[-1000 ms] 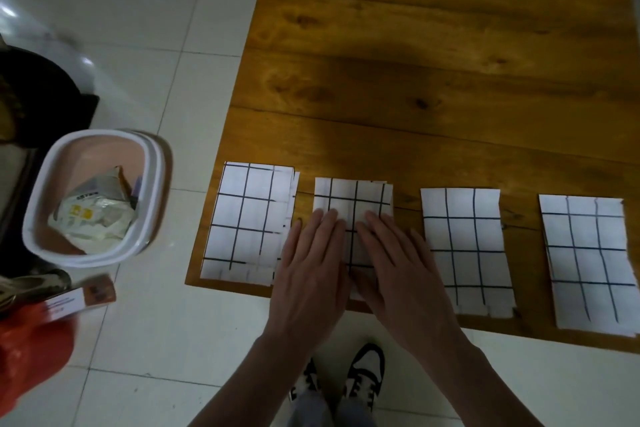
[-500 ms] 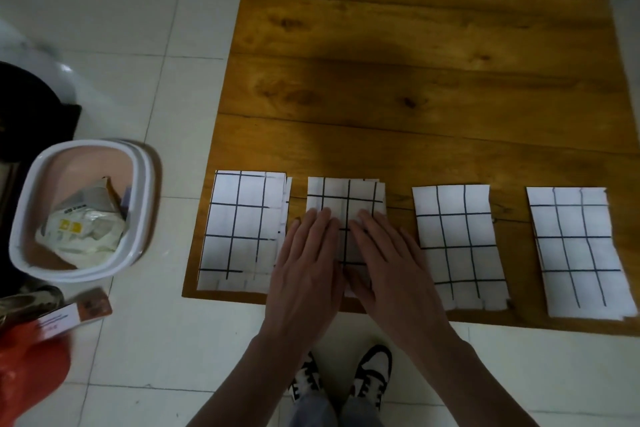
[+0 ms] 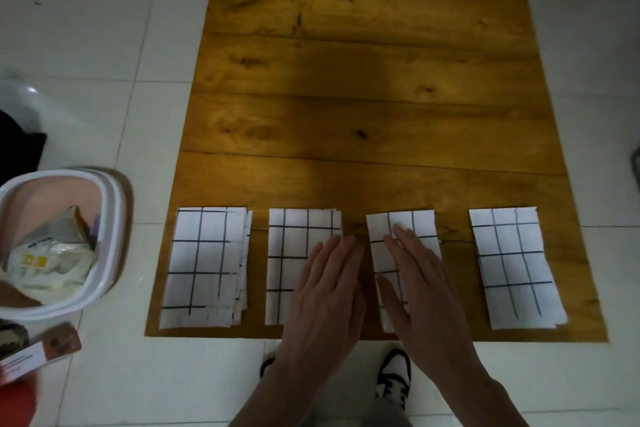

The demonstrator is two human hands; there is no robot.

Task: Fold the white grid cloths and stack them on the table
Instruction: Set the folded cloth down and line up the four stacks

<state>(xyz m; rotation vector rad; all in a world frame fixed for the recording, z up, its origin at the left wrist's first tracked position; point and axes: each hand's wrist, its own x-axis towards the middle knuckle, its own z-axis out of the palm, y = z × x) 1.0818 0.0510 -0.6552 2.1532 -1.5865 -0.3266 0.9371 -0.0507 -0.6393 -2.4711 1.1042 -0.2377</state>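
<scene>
Several folded white grid cloths lie in a row along the near edge of the wooden table (image 3: pixel 363 97). The leftmost cloth (image 3: pixel 206 265) looks like a layered stack. My left hand (image 3: pixel 327 295) lies flat, fingers straight, over the right part of the second cloth (image 3: pixel 291 253) and the gap beside it. My right hand (image 3: pixel 420 282) lies flat with straight fingers on the third cloth (image 3: pixel 415 222), covering most of it. The fourth cloth (image 3: pixel 512 263) sits untouched at the right.
A white bin (image 3: pixel 100 253) with crumpled wrappers stands on the tiled floor left of the table. A box (image 3: pixel 38 354) and something red lie at the lower left. My shoes (image 3: pixel 393 378) show below the table's near edge.
Both hands have shifted right: the right hand left the second cloth and now lies on the third, the left hand moved to the second cloth's right side. The camera view pulled back.
</scene>
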